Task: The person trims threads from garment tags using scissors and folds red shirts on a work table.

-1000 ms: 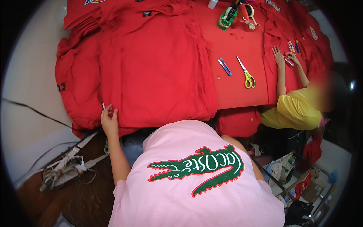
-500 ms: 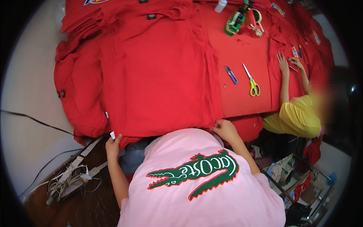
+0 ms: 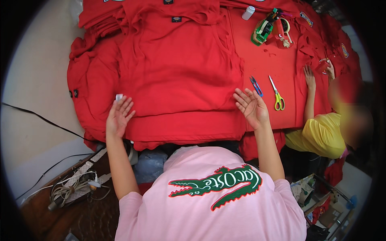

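Observation:
A red sleeveless garment (image 3: 177, 68) lies spread out in front of me, with a dark label at its neckline. Its lower part is rumpled, and more red cloth (image 3: 189, 126) shows beneath its near edge. My left hand (image 3: 119, 117) is palm up at the garment's left side, fingers loosely stretched and holding nothing. Close to its fingertips sticks out a small white tag (image 3: 119, 97). At the right edge my right hand (image 3: 253, 109) is also palm up with fingers extended. Blue thread snips (image 3: 256, 86) and yellow-handled scissors (image 3: 277, 96) lie just beyond it.
A green tool (image 3: 263, 32), a red tape dispenser (image 3: 284, 38) and a white bottle (image 3: 248, 13) stand at the back. Red garments (image 3: 94, 80) are heaped on the left. At right, a person in yellow (image 3: 321, 132) handles red cloth. Cables (image 3: 76, 186) lie lower left.
Both hands have let go of the garment's near edge, moved forward and turned palm up. That edge now lies farther away, and the cloth is rumpled. The co-worker's far hand has moved up.

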A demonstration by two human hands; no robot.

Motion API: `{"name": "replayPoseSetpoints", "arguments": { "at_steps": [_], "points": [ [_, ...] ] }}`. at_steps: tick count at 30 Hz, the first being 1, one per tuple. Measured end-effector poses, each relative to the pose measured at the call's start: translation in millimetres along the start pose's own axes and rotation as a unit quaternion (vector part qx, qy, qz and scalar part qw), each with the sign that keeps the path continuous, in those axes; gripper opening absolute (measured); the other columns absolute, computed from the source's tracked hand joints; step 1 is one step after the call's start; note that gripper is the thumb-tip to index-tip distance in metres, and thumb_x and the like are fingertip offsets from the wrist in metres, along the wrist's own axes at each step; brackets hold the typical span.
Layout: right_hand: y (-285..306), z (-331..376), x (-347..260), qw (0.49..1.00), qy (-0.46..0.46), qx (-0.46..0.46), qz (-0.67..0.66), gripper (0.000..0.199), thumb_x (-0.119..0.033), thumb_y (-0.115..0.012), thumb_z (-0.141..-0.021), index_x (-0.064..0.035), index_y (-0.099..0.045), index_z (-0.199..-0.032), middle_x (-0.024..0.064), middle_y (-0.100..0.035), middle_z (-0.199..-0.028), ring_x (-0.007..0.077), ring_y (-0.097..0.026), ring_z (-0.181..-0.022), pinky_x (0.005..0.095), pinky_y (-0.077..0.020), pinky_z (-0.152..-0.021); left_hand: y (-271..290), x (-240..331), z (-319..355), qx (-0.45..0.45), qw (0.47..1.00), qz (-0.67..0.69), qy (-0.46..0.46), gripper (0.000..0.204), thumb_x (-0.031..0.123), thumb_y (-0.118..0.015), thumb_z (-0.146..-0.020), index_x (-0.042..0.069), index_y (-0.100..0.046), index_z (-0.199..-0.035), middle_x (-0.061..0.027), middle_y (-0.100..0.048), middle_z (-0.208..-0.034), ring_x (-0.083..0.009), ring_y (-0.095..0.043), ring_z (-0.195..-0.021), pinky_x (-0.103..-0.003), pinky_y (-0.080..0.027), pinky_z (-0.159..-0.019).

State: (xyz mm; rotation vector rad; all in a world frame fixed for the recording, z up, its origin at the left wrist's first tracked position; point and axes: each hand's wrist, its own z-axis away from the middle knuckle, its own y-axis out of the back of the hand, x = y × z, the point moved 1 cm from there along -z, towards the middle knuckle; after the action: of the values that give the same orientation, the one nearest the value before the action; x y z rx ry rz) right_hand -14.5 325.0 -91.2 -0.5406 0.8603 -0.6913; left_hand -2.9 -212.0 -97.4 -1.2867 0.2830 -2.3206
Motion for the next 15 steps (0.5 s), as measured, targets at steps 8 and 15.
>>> {"name": "replayPoseSetpoints", "arguments": {
  "at_steps": [8,15],
  "points": [
    [56.7,29.6,16.8,0.959,0.065,0.139,0.238,0.025,-0.026,-0.06,-0.103,-0.0059,-0.065,-0.116,0.0134,-0.073,-0.109,0.0207,-0.071,-0.092,0.0324,-0.0547,-0.08,19.2,-40.7,3.9,0.107,0.984,-0.138,-0.021,0.038,0.029,-0.059,-0.104,0.004,-0.062,-0.133,-0.0101,-0.071,-0.126,-0.0187,-0.068,-0.113,-0.032,-0.051,-0.096],
    [43.5,16.9,27.0,0.883,0.076,0.141,0.44,0.016,-0.018,-0.068,-0.098,-0.0045,-0.069,-0.105,0.0055,-0.074,-0.091,0.0114,-0.067,-0.076,0.0257,-0.0499,-0.068,52.9,-52.1,19.4,0.2,0.943,-0.267,-0.018,0.026,0.023,-0.064,-0.1,0.005,-0.066,-0.118,-0.0072,-0.074,-0.102,-0.0143,-0.071,-0.091,-0.028,-0.053,-0.081]
  ]
}}
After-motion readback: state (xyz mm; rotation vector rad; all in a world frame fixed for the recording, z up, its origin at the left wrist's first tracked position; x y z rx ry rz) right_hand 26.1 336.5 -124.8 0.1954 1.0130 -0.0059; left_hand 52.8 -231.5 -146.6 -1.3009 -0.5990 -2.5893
